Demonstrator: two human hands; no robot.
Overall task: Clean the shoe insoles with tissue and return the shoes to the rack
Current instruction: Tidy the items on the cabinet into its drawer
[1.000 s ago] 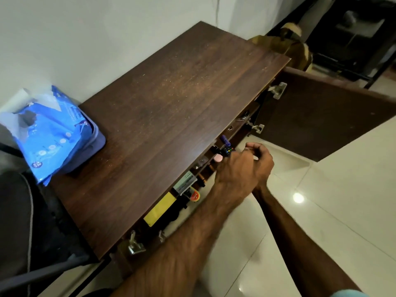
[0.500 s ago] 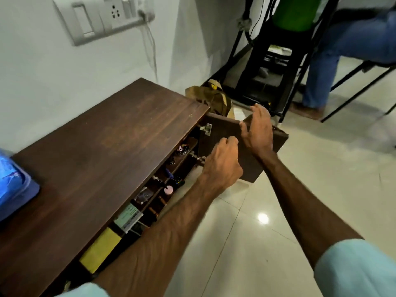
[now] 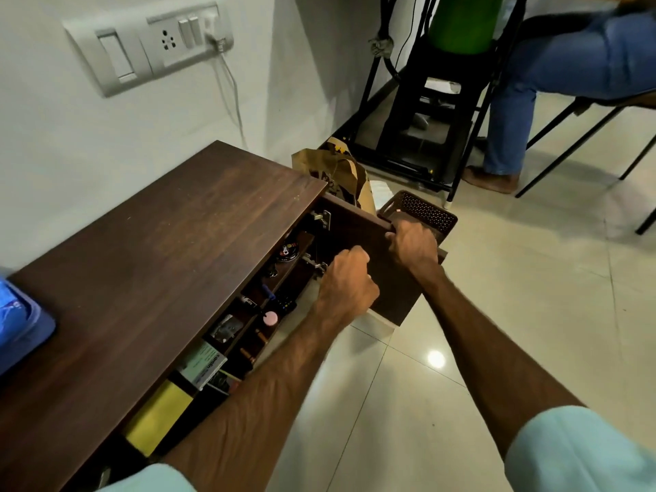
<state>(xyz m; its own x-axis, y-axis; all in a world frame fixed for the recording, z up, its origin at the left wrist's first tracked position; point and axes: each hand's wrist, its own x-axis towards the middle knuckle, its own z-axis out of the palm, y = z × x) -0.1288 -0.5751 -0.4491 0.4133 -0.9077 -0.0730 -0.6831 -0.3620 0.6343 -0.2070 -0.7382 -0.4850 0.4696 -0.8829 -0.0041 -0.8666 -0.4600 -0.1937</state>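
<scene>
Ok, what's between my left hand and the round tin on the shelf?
A metal hinge of the door, in the head view: it lies between the left hand and the tin. The right hand grips the door's top edge.

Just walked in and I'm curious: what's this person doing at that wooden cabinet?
A person is working at a wooden cabinet. Their right hand grips the top edge of the open cabinet door, while the left hand is curled in front of the door's inner face near a hinge; whether it holds anything is unclear. The shelf inside holds small items, among them a round polish tin. A blue pack lies on the cabinet top. No shoes are in view.
</scene>
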